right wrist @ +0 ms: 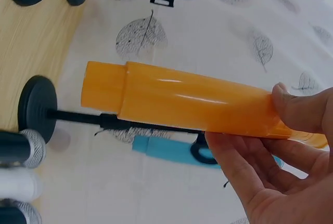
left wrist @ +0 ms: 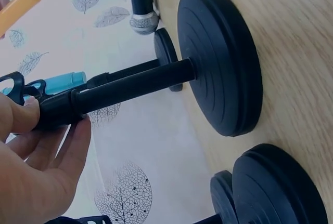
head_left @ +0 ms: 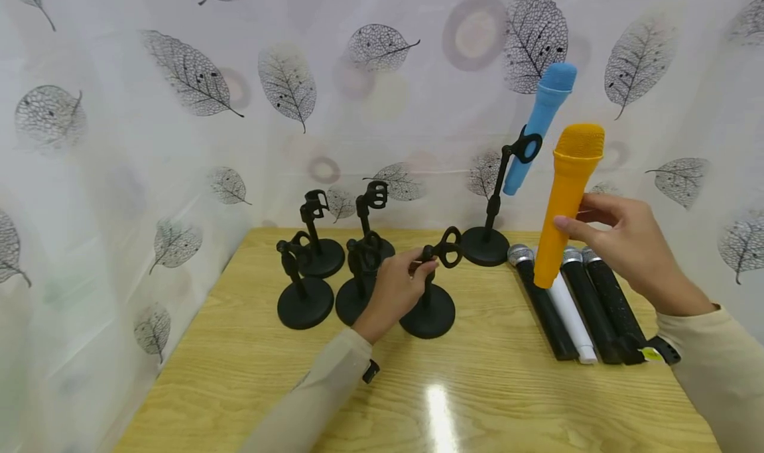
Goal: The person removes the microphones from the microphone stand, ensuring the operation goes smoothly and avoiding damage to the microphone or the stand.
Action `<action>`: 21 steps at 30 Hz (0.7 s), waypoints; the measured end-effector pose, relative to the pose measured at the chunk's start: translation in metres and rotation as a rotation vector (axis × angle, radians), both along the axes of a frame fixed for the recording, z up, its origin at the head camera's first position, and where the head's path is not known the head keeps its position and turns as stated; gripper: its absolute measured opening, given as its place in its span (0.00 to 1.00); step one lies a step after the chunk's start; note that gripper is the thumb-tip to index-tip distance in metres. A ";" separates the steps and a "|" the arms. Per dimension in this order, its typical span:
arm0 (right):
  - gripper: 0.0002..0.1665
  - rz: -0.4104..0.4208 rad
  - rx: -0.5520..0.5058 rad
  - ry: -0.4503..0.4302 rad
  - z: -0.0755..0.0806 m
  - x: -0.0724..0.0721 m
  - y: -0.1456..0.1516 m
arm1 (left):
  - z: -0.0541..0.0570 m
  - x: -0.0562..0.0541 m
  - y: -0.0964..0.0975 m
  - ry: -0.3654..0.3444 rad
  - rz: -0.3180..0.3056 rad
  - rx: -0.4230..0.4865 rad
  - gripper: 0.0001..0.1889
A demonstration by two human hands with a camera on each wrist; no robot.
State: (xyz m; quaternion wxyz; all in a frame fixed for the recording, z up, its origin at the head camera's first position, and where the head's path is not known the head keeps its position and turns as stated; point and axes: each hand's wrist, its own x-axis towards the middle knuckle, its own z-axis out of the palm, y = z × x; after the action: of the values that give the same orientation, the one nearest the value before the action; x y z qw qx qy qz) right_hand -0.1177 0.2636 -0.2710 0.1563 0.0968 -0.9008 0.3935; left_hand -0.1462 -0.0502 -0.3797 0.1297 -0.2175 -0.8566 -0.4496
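Note:
My left hand (head_left: 395, 290) grips the upper part of a black microphone stand (head_left: 431, 314), just below its ring-shaped clip (head_left: 451, 257). In the left wrist view, the fingers and thumb pinch the collar (left wrist: 57, 108) at the top of the stand's pole. My right hand (head_left: 623, 241) holds an orange microphone (head_left: 564, 204) in the air, head up and slightly tilted, thumb on one side and fingers on the other. Behind it, a blue microphone (head_left: 552, 95) leans in the clip of another black stand (head_left: 486, 246).
Several black stands (head_left: 304, 307) are grouped left of my left hand. Under my right hand, black microphones (head_left: 546, 310) and a white microphone (head_left: 573, 317) lie side by side on the wooden table (head_left: 501, 400). A leaf-patterned curtain (head_left: 382, 108) hangs behind the table.

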 end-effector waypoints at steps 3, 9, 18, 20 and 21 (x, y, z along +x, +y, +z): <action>0.30 -0.006 0.024 -0.047 -0.004 -0.002 0.012 | 0.000 -0.003 0.001 -0.010 0.009 0.007 0.09; 0.33 0.005 0.048 -0.107 -0.012 -0.008 0.034 | -0.003 -0.012 0.006 -0.023 0.037 0.019 0.10; 0.37 -0.039 0.099 -0.200 -0.028 -0.016 0.064 | -0.007 -0.022 0.016 -0.028 0.103 0.016 0.07; 0.37 -0.039 0.102 -0.204 -0.031 -0.017 0.071 | -0.009 -0.020 0.016 -0.063 0.104 0.021 0.08; 0.37 -0.044 0.107 -0.205 -0.032 -0.017 0.074 | -0.011 -0.018 0.015 -0.080 0.105 0.025 0.11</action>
State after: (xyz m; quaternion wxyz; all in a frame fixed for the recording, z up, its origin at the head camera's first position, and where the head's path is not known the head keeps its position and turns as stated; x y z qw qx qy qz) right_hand -0.1349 0.3378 -0.3034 0.0664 0.0445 -0.9337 0.3490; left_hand -0.1643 -0.0353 -0.3905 0.1214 -0.1525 -0.8657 -0.4610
